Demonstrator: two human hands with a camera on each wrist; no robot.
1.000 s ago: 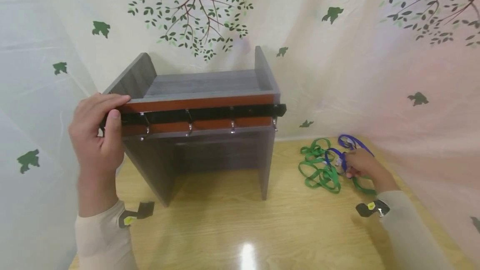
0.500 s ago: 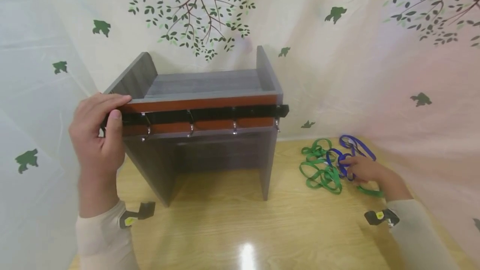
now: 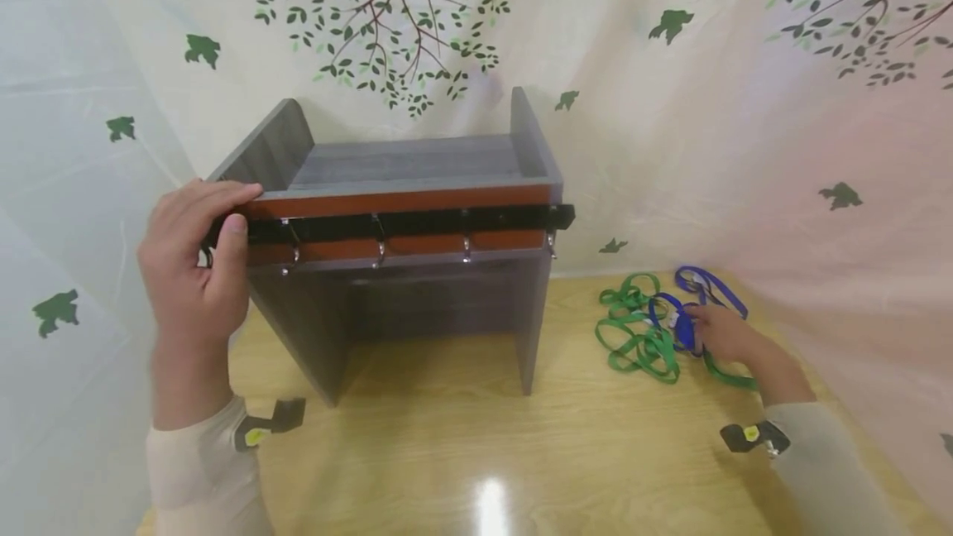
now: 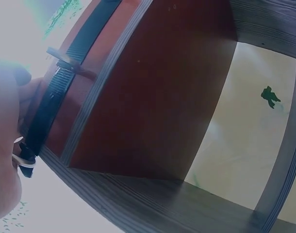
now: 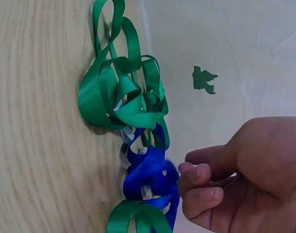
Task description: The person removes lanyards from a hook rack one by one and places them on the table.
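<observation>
A small grey wooden shelf unit with a reddish-brown front board stands on the table. Across its front runs a black hook rail with several silver hooks. My left hand grips the rail's left end against the shelf, thumb in front and fingers over the top edge. To the right, my right hand is at a tangled blue ribbon with pale fittings. In the right wrist view its fingers are curled, fingertips right at the blurred edge of the ribbon; I cannot tell whether they pinch it.
Green ribbons lie in loops just left of the blue ones, and a green strip runs below the right hand. Behind the table hangs a pale cloth printed with branches and leaves. The wooden table extends in front of the shelf.
My right hand has shifted slightly rightward, and the blue ribbon by its fingers has changed shape, bunching up. The left hand keeps its grip on the rail. The view has shifted slightly.
</observation>
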